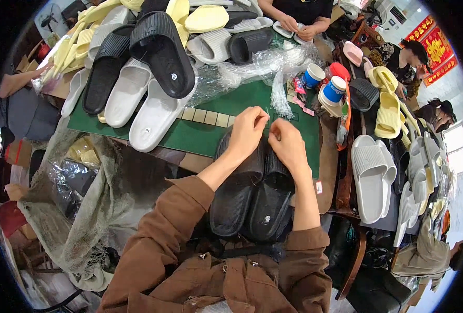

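Note:
My left hand (247,131) is closed in a pinch, and a thin pale plastic strand seems to stick up from its fingertips. Just to its right, my right hand (287,144) is also pinched shut; whatever its fingers hold is too small to make out. Both hands hover over the straps of a pair of black slide slippers: the left slipper (232,211) and the right slipper (268,213) lie side by side at the table's near edge, toes away from me. A bundle of clear plastic strands (280,99) lies just beyond my fingers.
Black, white and yellow slides pile up on the left of the green mat (190,138). Blue-and-white cups (313,76) and pink tags (308,111) sit at the right. Grey slides (370,180) cover a side table. Across from me, a person's hands (299,30) handle a pale slipper.

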A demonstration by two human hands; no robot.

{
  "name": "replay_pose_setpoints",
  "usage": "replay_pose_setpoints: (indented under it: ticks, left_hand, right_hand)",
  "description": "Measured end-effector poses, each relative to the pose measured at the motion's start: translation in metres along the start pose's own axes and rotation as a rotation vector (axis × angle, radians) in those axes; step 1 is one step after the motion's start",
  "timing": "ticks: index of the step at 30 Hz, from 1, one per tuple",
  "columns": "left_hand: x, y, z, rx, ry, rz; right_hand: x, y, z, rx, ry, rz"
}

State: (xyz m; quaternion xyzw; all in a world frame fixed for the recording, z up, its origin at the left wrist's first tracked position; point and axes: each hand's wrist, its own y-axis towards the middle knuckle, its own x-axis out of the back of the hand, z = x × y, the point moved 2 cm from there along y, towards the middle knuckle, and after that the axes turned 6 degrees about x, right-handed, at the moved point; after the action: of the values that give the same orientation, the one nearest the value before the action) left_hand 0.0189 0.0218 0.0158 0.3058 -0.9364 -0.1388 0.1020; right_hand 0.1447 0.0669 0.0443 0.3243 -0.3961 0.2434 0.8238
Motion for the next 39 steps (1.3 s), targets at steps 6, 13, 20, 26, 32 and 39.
replay_pose_setpoints:
  ticks: [6, 13, 20, 26, 32, 39]
  left_hand:
    - [0.004, 0.001, 0.002, 0.107, -0.066, 0.006]
    - [0.002, 0.001, 0.001, 0.109, -0.029, -0.008]
    - [0.001, 0.001, 0.002, 0.066, -0.039, 0.024]
    - [0.002, 0.0, 0.002, 0.095, -0.026, 0.058]
    - [-0.001, -0.001, 0.0, 0.183, -0.025, 0.158]
    - [-0.003, -0.002, 0.0, 0.153, -0.135, 0.196]
  right_hand:
    - [0.0, 0.01, 0.015, 0.039, 0.178, -0.194]
    - [-0.01, 0.007, 0.011, 0.131, 0.196, -0.197]
    - [-0.014, 0.007, -0.001, 0.006, 0.371, -0.226]
    - [-0.012, 0.006, 0.001, -0.05, 0.376, -0.243]
    - [-0.017, 0.005, -0.016, -0.184, 0.834, -0.356]
    - [-0.015, 0.004, -0.026, -0.195, 1.059, -0.33]
